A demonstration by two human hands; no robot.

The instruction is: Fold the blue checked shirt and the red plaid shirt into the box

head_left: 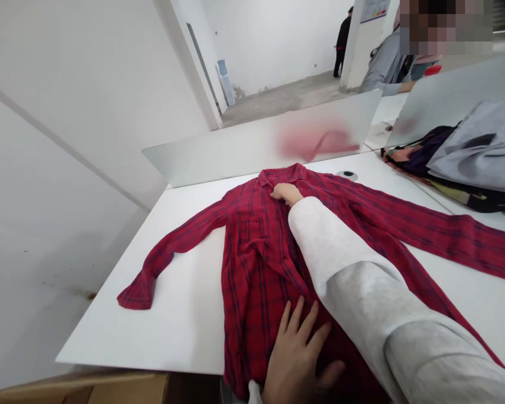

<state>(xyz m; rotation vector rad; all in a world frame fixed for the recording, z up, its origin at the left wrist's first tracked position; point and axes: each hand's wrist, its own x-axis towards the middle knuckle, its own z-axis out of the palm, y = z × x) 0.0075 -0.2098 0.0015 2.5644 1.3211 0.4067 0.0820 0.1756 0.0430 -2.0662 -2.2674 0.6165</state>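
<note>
A red plaid shirt (pixel 256 252) lies spread face up on the white table (pixel 180 314), sleeves stretched out to both sides. My left hand (pixel 298 353) lies flat and open on the shirt's lower front, fingers spread. My right hand (pixel 286 193), in a light grey sleeve, reaches across the shirt to just below the collar, its fingers curled against the cloth. Whether it pinches the fabric is not clear.
A glossy divider panel (pixel 244 148) stands along the table's far edge. A heap of grey and dark clothes (pixel 467 157) lies at the right. Another person sits beyond the divider at the upper right, and a further person stands far off. A cardboard box edge (pixel 88 390) shows below.
</note>
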